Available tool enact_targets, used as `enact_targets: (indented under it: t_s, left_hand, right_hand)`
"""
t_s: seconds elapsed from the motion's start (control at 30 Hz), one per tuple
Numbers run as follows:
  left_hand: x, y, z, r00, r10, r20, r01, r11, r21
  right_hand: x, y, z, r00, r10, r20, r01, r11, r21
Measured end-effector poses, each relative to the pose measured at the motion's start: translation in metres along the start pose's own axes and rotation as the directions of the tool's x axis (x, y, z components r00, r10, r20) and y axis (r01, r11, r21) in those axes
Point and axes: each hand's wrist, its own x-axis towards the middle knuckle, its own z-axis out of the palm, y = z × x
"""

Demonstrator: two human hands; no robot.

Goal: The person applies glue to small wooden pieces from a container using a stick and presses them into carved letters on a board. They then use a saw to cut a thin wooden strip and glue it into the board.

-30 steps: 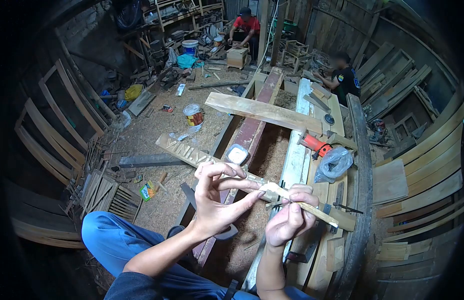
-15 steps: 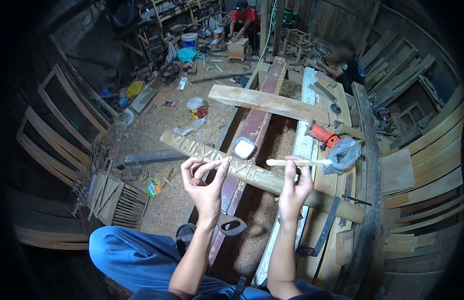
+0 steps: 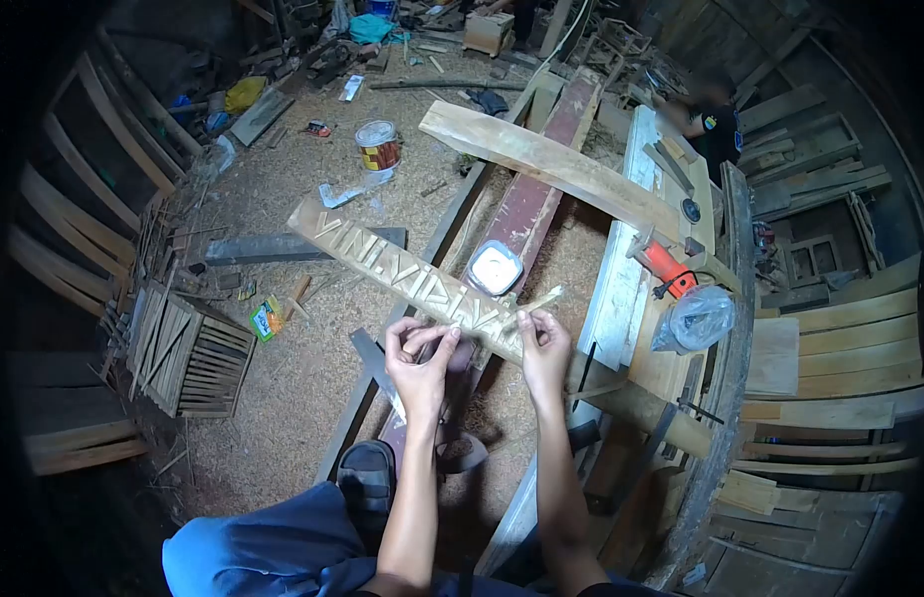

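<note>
A wooden plank with raised wooden letters lies slanted across the bench in front of me. My left hand is closed in a pinch at the plank's near edge; whatever small piece it holds is hidden by the fingertips. Over the right part of the lettering, my right hand pinches a thin wooden stick, whose whitish end points up and right. Just beyond the plank stands a small tub of white paste. The letters nearest my hands are partly covered.
A longer bare board crosses the bench farther off. On the right lie an orange power tool and a clear plastic bag. A paint can and a slatted wooden piece are on the floor. Another person sits at the far right.
My view has tilted down. The stick has come left from above the right side of the bench to the plank's lettering, and my hands are closer together. My left hand keeps its pinch.
</note>
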Motion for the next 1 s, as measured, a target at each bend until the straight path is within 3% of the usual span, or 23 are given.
enact_targets:
  t_s: [0.17,0.23,0.3,0.4,0.5,0.6,0.73,0.93,1.0]
  left_hand:
    - [0.029,-0.026,0.006,0.998,-0.052,0.031,0.054,0.996,-0.064]
    - [0.038,-0.036,0.005,0.999,-0.04,0.036,0.042,0.998,-0.047]
    - [0.044,-0.043,0.005,0.999,-0.035,0.035,0.033,0.999,0.038]
    - [0.051,-0.052,0.006,0.998,-0.063,0.02,0.061,0.994,0.089]
    - [0.054,-0.057,0.009,0.996,-0.087,0.025,0.083,0.989,0.125]
    - [0.058,-0.064,0.011,0.997,-0.064,0.033,0.058,0.983,0.172]
    - [0.059,-0.066,0.016,0.994,-0.109,0.028,0.106,0.99,0.095]
    - [0.058,-0.072,0.024,0.995,-0.055,0.081,0.038,0.98,0.197]
    - [0.058,-0.07,0.026,0.992,-0.096,0.076,0.086,0.989,0.124]
  right_hand:
    - [0.049,0.031,0.019,0.998,0.065,-0.019,-0.066,0.997,-0.036]
    - [0.066,0.042,0.033,0.993,-0.067,-0.092,0.056,0.991,-0.125]
    - [0.084,0.061,0.041,0.995,-0.034,-0.093,0.026,0.996,-0.085]
    - [0.099,0.067,0.05,0.995,-0.036,-0.095,0.016,0.979,-0.202]
    - [0.103,0.084,0.053,0.991,-0.09,-0.097,0.034,0.88,-0.473]
    - [0.107,0.099,0.054,0.993,-0.058,-0.102,-0.013,0.814,-0.581]
    - [0.108,0.106,0.05,0.986,-0.121,-0.118,0.021,0.782,-0.623]
    - [0.109,0.1,0.047,0.993,-0.066,-0.098,-0.004,0.812,-0.584]
    - [0.107,0.099,0.047,0.978,-0.165,-0.13,0.057,0.804,-0.593]
